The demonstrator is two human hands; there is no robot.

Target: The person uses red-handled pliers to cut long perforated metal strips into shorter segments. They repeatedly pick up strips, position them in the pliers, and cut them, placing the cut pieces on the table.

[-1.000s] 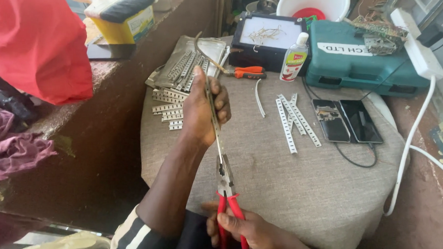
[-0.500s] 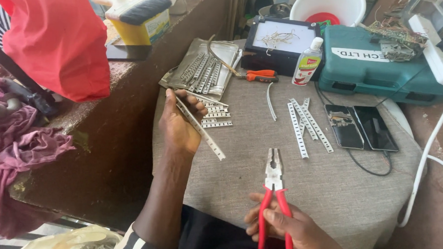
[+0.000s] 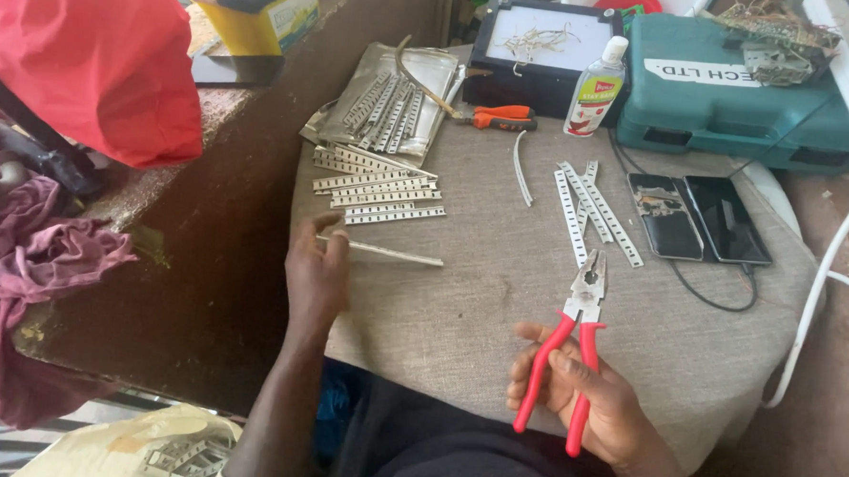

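Observation:
My right hand (image 3: 585,393) grips the red handles of a pair of pliers (image 3: 573,331), jaws pointing away over the grey cloth-covered table (image 3: 498,299). My left hand (image 3: 316,272) rests at the table's left edge and holds one end of a thin perforated metal strip (image 3: 386,253) that lies flat on the cloth. Just beyond it lies a row of several similar strips (image 3: 374,184). More strips (image 3: 593,208) lie fanned out at the middle right.
A foil packet of strips (image 3: 392,104) and orange-handled pliers (image 3: 492,116) lie at the back. Behind are a black tray (image 3: 547,44), a small bottle (image 3: 598,89) and a teal tool case (image 3: 736,99). Two phones (image 3: 697,217) lie right. A white cable (image 3: 824,275) hangs right.
The pliers have come off the strip and moved right in my right hand. My left hand lowered the strip from upright to flat near the table's left edge.

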